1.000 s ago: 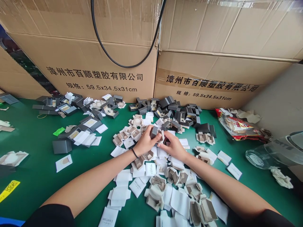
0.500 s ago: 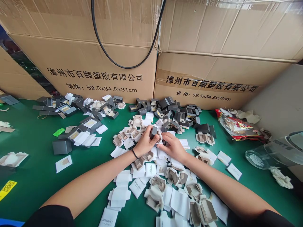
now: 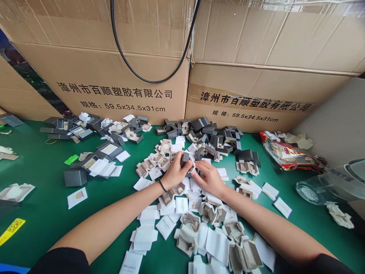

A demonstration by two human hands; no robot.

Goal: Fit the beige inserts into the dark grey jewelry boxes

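as the left hand [image 3: 175, 174] grips a dark box [image 3: 185, 158], the right hand [image 3: 210, 178] touches a pale insert [image 3: 192, 166], grip unclear.

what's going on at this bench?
A person is working on a small dark gray box with both hands. The left hand grips it; the right hand is at its side, fingers by a pale insert. Whether that's fully seated is hidden. Loose inserts and white cards lie on the green table, with more dark boxes toward the cartons behind.
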